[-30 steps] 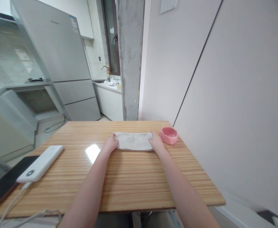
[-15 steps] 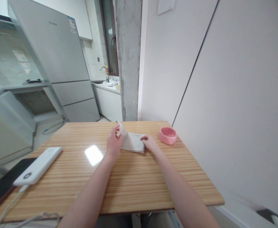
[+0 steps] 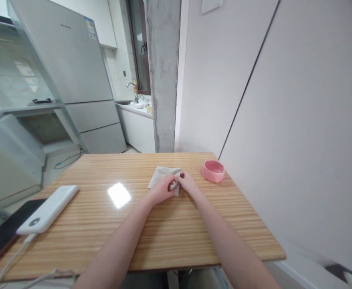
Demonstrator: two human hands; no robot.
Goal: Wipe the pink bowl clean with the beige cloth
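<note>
A light grey cloth, folded over on itself, lies on the wooden table in front of me. My left hand lies across its near side, with curled fingers gripping the folded-over part. Close beside it, my right hand pinches the cloth's right edge. The two hands' fingertips nearly meet, and they hide part of the cloth between them.
A pink faceted bowl stands right of the cloth, near the table's right edge. At the left lie a white power bank with a cable and a dark phone. A wall runs along the right.
My left hand has moved right, carrying the raised left end of the cloth over onto the rest. It now sits next to my right hand, which has stayed at the right edge.
</note>
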